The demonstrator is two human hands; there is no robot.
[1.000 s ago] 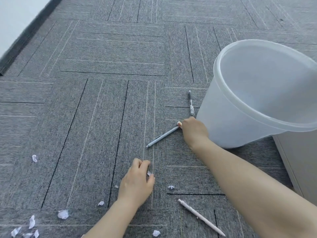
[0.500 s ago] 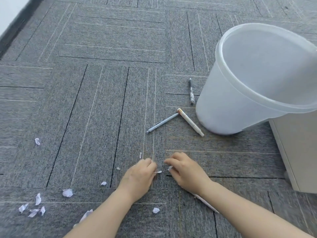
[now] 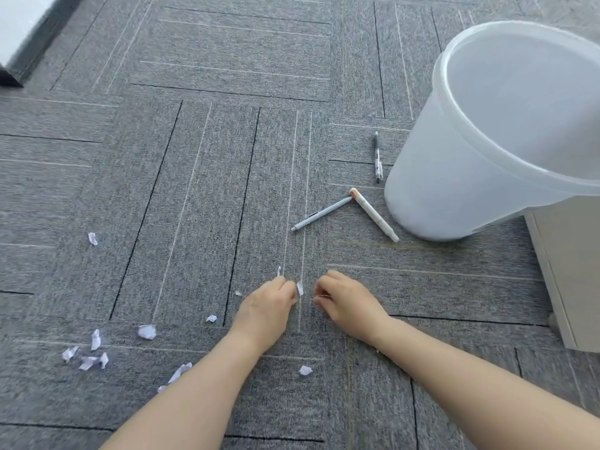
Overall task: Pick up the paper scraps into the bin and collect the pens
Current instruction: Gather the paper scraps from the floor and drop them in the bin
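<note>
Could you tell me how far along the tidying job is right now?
Little looks done: the bin shows no scraps inside. In hand: the left hand pinches a scrap; the right hand is curled beside it. Left: scraps and three pens on the carpet.

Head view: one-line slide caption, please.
Left hand pinches a paper scrap beside the right hand; three pens lie by the bin.

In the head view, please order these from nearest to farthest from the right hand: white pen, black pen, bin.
From the right hand:
1. White pen, on the carpet ahead.
2. Black pen, farther ahead, beside the bin.
3. Bin, ahead to the right; its base is nearly level with the black pen.
</note>
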